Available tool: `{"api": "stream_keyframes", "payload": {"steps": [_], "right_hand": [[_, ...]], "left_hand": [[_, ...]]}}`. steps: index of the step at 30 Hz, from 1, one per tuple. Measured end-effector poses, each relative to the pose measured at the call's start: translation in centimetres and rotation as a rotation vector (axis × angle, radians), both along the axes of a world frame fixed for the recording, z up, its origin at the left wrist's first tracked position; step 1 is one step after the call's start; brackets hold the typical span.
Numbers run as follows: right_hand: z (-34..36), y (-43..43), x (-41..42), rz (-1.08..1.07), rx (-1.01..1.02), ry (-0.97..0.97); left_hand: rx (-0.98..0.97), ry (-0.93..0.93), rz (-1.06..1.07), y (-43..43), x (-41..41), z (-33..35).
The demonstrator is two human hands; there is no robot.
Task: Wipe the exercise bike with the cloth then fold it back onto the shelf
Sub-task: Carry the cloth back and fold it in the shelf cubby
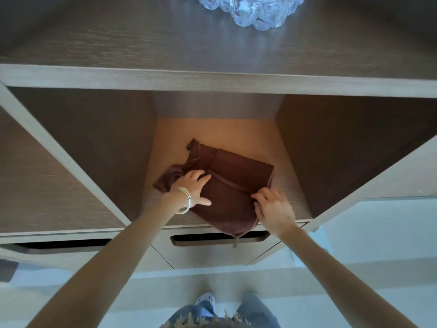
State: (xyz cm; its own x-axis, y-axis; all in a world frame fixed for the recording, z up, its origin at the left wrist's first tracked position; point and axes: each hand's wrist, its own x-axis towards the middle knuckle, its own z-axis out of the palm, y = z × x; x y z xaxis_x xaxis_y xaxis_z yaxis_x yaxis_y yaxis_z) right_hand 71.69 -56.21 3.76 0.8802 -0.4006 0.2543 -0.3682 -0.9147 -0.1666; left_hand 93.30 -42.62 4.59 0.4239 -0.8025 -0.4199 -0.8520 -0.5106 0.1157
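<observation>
A dark brown cloth (233,176) lies partly folded on the floor of the middle shelf compartment (222,131), one corner hanging over the front edge. My left hand (195,188), wearing pale bangles, rests flat on the cloth's left side with fingers spread. My right hand (272,207) pinches a fold of the cloth at its right front edge. The cloth's left end is bunched beyond my left hand. The exercise bike is out of view.
A clear glass ornament (250,10) stands on the unit's top surface (118,39). Wooden dividers (331,150) wall the compartment on both sides. Drawers with cut-out handles (220,240) sit below the shelf. My feet stand on pale floor (354,280).
</observation>
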Motion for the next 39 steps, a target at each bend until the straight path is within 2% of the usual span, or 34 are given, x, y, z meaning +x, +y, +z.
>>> {"api": "stream_keyframes", "payload": {"steps": [2, 5, 7, 8, 10, 12, 14, 16, 19, 21, 23, 24, 26, 28, 32, 35, 39], "right_hand": [[-0.1, 2.5, -0.4, 0.006, 0.113, -0.018], [0.6, 4.2, -0.6, 0.184, 0.525, 0.018], [1.5, 3.1, -0.3, 0.184, 0.564, -0.068], [1.7, 1.9, -0.1, 0.094, 0.506, -0.124], [1.9, -0.5, 0.0, -0.140, 0.404, -0.122], [1.3, -1.7, -0.2, -0.234, 0.367, 0.056], [0.3, -1.7, -0.4, -0.232, 0.385, 0.171], [-0.1, -0.9, -0.5, -0.249, 0.510, 0.076], [0.5, 0.5, 0.0, -0.270, 0.829, -0.056], [1.1, 1.2, 0.2, -0.155, 0.975, 0.020], [1.7, 1.4, 0.0, -0.012, 1.052, 0.115], [1.8, 1.1, 0.0, 0.017, 1.005, 0.115], [2.0, -0.1, 0.4, -0.007, 0.740, 0.045], [2.1, -1.8, 1.4, -0.048, 0.519, 0.005], [1.7, -5.4, 4.9, 0.042, 0.263, 0.192], [1.3, -7.3, 8.0, 0.152, 0.114, 0.341], [0.8, -8.0, 11.0, 0.194, 0.016, 0.486]], "left_hand": [[0.103, -0.062, -0.132, -1.5, 2.1, 0.9], [0.196, -0.309, -0.171, -2.8, 4.0, 2.2], [0.143, -0.493, -0.119, -2.6, 4.1, 2.9], [0.050, -0.488, -0.066, -2.3, 3.5, 2.7], [-0.203, -0.314, -0.022, -1.5, 0.8, 1.6], [-0.308, -0.068, -0.085, -0.5, -2.7, 0.1], [-0.250, 0.059, -0.150, 0.5, -4.6, -1.4], [-0.222, 0.045, -0.183, 1.2, -4.4, -2.5], [-0.158, 0.107, -0.199, 1.8, -2.7, -2.2], [-0.088, 0.174, -0.176, 2.3, -1.2, -1.0], [-0.035, 0.154, -0.108, 2.8, -0.3, 0.5], [-0.052, 0.090, -0.076, 2.9, -0.5, 1.1], [-0.211, -0.078, -0.057, 2.6, -2.7, 1.7], [-0.362, -0.106, -0.045, 1.2, -6.6, 1.8], [-0.257, -0.097, 0.111, -1.8, -11.6, 0.9], [-0.233, -0.099, 0.160, -1.7, -11.5, 0.6], [-0.182, -0.036, 0.163, 1.2, -9.1, 1.2]]}}
